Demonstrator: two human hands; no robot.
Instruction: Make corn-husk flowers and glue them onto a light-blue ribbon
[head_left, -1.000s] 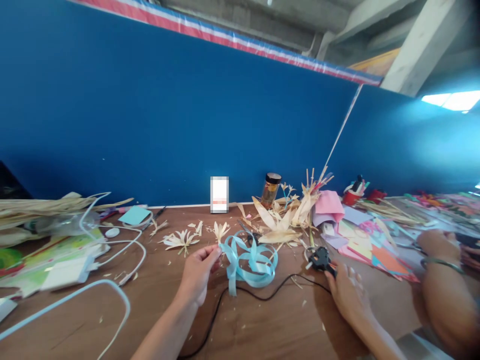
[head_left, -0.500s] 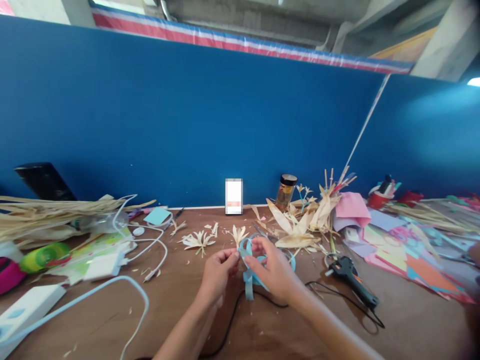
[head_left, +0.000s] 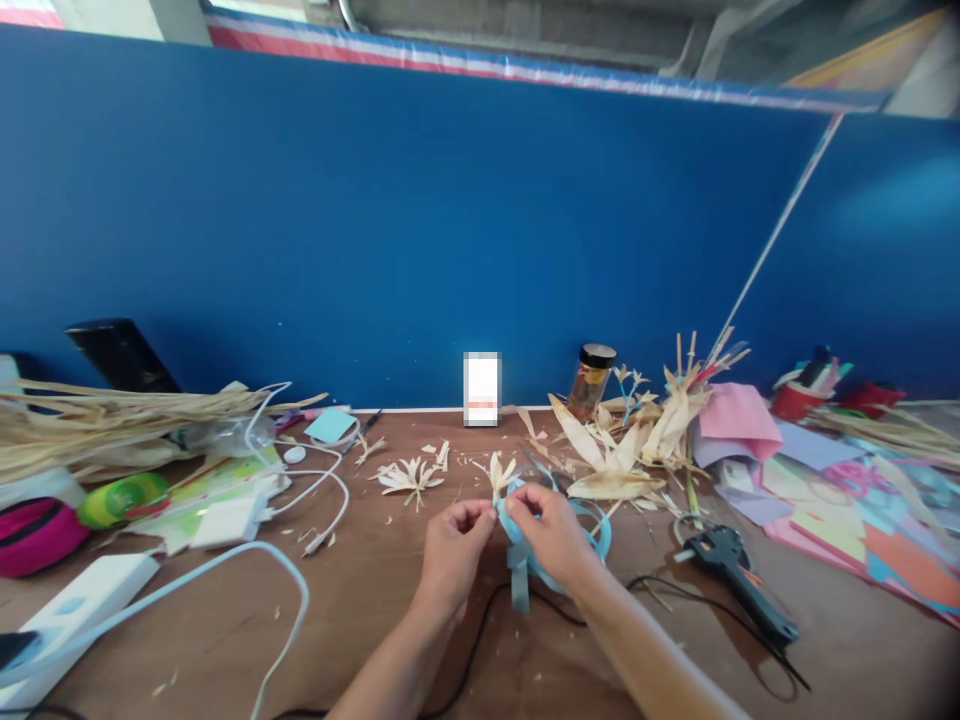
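Note:
Near the middle of the table, my left hand (head_left: 456,552) pinches the base of a small flower of dried pale husk (head_left: 499,472), its petals pointing up. My right hand (head_left: 553,538) has thumb and finger closed on a light blue paper ribbon (head_left: 519,585) right at the flower's base. One end of the ribbon hangs below the hands, and the rest lies in loose loops behind and beside my right hand. A second husk flower (head_left: 411,480), spread flat, lies on the table left of the hands.
A glue gun (head_left: 739,580) with a black cord lies at right. Behind it are dried husks (head_left: 622,450), a black-lidded jar (head_left: 592,380) and coloured paper (head_left: 739,418). Left are white cables, a power strip (head_left: 82,610) and a green roll (head_left: 124,500). A blue panel (head_left: 390,220) stands behind.
My right hand's fingers have come in from above the ribbon loop to close at the flower's base. My left hand keeps its pinch. The whole view has shifted slightly.

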